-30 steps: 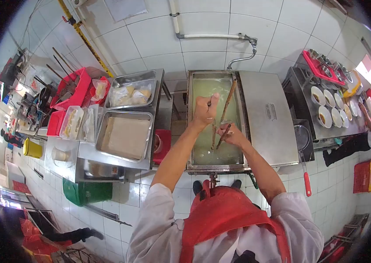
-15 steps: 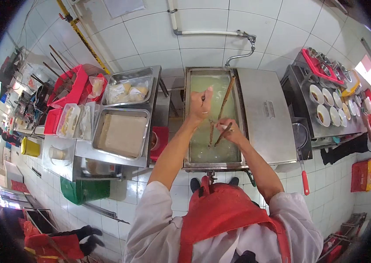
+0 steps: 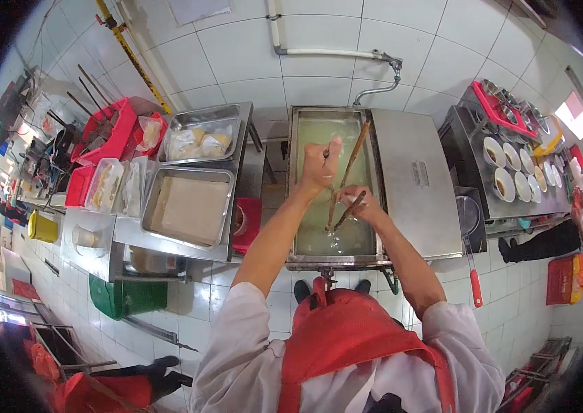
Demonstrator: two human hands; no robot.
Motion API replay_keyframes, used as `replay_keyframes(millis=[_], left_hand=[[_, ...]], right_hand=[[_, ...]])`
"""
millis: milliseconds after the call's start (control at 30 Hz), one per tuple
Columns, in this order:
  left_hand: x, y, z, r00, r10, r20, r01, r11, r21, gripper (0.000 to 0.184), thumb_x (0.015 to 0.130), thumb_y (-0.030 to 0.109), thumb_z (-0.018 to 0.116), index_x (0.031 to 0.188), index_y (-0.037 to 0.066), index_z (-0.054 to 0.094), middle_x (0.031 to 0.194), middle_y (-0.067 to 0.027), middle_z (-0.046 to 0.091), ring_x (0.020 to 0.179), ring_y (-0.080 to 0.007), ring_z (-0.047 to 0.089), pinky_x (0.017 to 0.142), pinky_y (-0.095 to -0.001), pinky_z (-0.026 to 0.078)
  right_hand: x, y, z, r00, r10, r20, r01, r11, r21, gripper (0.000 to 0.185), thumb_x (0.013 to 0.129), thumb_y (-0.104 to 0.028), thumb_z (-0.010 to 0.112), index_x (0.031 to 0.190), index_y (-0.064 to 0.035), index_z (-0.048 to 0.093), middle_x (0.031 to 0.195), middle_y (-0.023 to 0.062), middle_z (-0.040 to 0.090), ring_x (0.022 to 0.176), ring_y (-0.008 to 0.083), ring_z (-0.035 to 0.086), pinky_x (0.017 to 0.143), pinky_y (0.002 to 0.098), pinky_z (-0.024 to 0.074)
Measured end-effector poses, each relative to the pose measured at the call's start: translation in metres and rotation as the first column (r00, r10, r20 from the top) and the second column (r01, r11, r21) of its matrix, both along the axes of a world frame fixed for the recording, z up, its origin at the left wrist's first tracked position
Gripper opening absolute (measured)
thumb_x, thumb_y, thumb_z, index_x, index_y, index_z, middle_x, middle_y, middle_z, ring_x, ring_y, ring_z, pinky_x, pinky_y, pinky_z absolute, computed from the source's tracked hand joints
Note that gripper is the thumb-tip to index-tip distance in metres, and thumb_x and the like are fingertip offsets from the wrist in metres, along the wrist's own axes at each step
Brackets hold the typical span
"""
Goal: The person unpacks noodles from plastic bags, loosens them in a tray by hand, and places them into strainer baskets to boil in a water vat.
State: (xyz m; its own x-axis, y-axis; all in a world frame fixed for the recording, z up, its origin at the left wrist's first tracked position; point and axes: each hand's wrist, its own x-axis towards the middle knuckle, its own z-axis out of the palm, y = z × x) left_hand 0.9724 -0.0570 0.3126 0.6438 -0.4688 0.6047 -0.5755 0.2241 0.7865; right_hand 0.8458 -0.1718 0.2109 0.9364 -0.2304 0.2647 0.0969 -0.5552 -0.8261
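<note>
We see both hands clamped on long brown sticks (image 3: 355, 153) over the tank (image 3: 336, 261), whose cloudy, greenish liquid (image 3: 357, 242) lies below. The left hand (image 3: 320, 165) is a fist, thumb up, with a dark stick end showing at its top; the right hand (image 3: 361, 202) grips just beside it, a little nearer the body, the two hands apart. The sticks cross near the right hand (we cannot tell how many each hand has), and their lower ends reach down to the liquid. Against the tank's right side we find a flat steel cover (image 3: 415, 186), and past it a strainer (image 3: 469, 215) with a red handle. Further right, white bowls (image 3: 503, 186) stand in rows on a counter, near a person in black trousers (image 3: 546, 244). To our left, wrapped bundles (image 3: 198, 142) sit in one steel tray, and a second tray (image 3: 181, 240) nearer the body holds a flat beige sheet (image 3: 188, 206).
</note>
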Motion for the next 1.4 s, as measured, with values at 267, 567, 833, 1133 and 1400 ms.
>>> replay_keyframes(millis=[267,567,833,1133,1400], left_hand=[[-0.002,-0.003,0.004,1.000,-0.020,-0.016,0.020,1.000,0.004,0.047,0.091,0.021,0.051,0.052,-0.003,0.040,0.046,-0.0058,0.022,0.042,-0.0111,0.023,0.040,-0.0341,0.021],[0.004,0.002,0.004,0.995,0.052,0.088,-0.048,0.998,-0.045,0.048,0.090,0.024,0.051,0.054,-0.001,0.033,0.049,-0.0047,0.020,0.045,-0.0106,0.021,0.043,-0.0350,0.018],[0.011,0.005,-0.003,0.997,0.030,-0.076,-0.030,1.000,0.008,0.048,0.092,0.023,0.049,0.054,-0.001,0.034,0.049,-0.0013,0.021,0.046,-0.0097,0.024,0.042,-0.0332,0.020],[0.017,0.009,-0.009,0.996,0.093,0.008,-0.093,0.988,0.126,0.047,0.090,0.026,0.051,0.057,-0.005,0.039,0.050,-0.0112,0.025,0.045,-0.0133,0.026,0.044,-0.0365,0.024],[0.021,-0.006,-0.042,0.976,0.212,0.038,-0.214,0.975,0.065,0.031,0.088,0.019,0.053,0.066,-0.002,0.059,0.056,-0.0012,0.053,0.052,-0.0091,0.043,0.048,-0.0306,0.038]], right_hand=[[0.006,-0.011,0.010,0.976,0.008,-0.217,-0.022,0.998,-0.064,0.018,0.078,-0.016,0.058,0.082,0.0003,0.064,0.071,0.0167,0.061,0.066,0.0254,0.059,0.061,0.0330,0.0466],[0.017,-0.018,-0.042,0.996,0.084,-0.038,-0.074,0.973,0.216,0.018,0.080,-0.016,0.061,0.082,0.0014,0.063,0.076,0.0140,0.062,0.068,0.0210,0.059,0.061,0.0329,0.0467],[0.002,0.002,-0.033,0.992,0.110,-0.068,-0.101,0.988,0.120,0.030,0.082,-0.028,0.063,0.084,0.0026,0.061,0.072,0.0085,0.062,0.068,0.0165,0.058,0.062,0.0304,0.0471],[0.000,0.012,-0.019,0.983,0.013,-0.181,0.074,0.883,0.463,0.014,0.066,-0.006,0.065,0.080,-0.0019,0.065,0.075,0.0113,0.064,0.068,0.0226,0.062,0.062,0.0336,0.0488],[-0.007,0.015,-0.021,0.998,0.003,0.060,-0.032,0.871,0.489,0.015,0.075,-0.013,0.072,0.085,-0.0039,0.066,0.086,0.0083,0.065,0.079,0.0193,0.060,0.070,0.0326,0.0478]])
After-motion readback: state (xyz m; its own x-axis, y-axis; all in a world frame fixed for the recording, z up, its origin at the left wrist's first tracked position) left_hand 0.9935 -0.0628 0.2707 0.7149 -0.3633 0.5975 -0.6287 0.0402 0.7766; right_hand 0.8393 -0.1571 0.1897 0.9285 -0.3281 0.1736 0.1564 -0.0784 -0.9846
